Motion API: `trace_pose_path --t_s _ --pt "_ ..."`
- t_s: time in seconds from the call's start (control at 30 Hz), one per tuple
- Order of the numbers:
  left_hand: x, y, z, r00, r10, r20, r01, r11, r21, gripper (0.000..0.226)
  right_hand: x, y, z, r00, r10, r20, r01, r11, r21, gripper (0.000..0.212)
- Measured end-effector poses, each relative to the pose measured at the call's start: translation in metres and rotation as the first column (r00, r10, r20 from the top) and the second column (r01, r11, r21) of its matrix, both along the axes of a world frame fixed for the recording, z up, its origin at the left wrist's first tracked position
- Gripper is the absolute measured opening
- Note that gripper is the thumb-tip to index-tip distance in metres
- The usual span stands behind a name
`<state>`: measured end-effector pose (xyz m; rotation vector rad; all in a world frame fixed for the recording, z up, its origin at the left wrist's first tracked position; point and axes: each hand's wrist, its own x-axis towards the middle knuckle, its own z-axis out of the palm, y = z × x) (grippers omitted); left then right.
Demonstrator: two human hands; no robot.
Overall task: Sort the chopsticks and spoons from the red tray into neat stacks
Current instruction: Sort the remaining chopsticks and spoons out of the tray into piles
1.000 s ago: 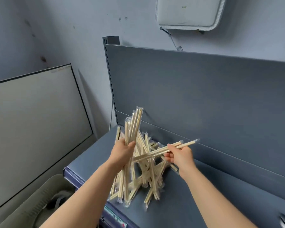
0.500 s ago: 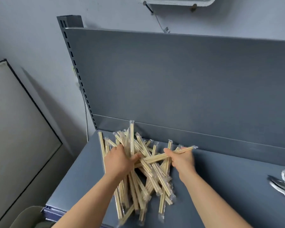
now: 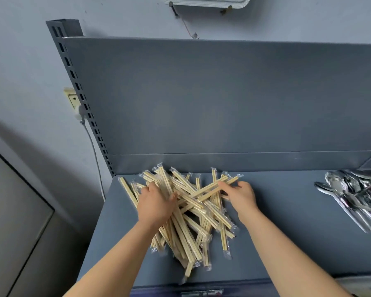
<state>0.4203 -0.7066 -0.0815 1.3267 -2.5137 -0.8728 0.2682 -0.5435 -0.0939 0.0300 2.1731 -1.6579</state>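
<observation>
At centre frame we see the chopsticks piled loose on the shelf. The left hand grips a bundle in the pile; the right hand pinches one wrapped pair. Spoons lie heaped at the right edge.

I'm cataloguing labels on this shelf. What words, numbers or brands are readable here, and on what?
No text is readable.
On the small hanging tag: too small to read.
On the label strip at the front edge of the shelf: blurred and cut off.
On the wrapped chopsticks: no print visible.
</observation>
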Motion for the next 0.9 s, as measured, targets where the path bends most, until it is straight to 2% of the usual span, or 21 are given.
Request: trace_pose_path --t_s 0.1,0.2,0.33,0.47,0.6,0.9 --pt "0.01 -0.002 0.01 0.995 -0.089 -0.04 0.088 0.995 -0.045 0.056 0.004 0.016 0.013 0.998 0.005 -0.063 -0.001 0.998 0.06 0.041" --pt "0.014 -0.001 0.027 0.959 -0.223 -0.176 0.211 0.974 -0.087 0.043 0.011 0.044 0.028 0.986 -0.056 -0.158 0.07 0.994 0.089 0.049" --pt "0.012 0.011 0.05 0.89 -0.326 -0.318 0.312 0.945 -0.094 0.026 0.025 0.093 0.048 0.943 -0.198 -0.266 0.206 0.978 0.004 0.041" --pt "0.003 0.044 0.062 0.815 -0.379 -0.438 0.407 0.913 -0.032 0.016 0.039 0.156 0.059 0.891 -0.316 -0.325 0.314 0.948 -0.06 0.035" --pt "-0.016 0.094 0.057 0.754 -0.452 -0.476 0.512 0.859 -0.005 0.005 0.053 0.226 0.061 0.845 -0.39 -0.366 0.403 0.914 -0.043 0.033" --pt "-0.097 0.254 0.043 0.634 -0.613 -0.471 0.716 0.696 0.057 0.015 0.046 0.395 0.05 0.733 -0.55 -0.4 0.61 0.791 0.031 0.035"
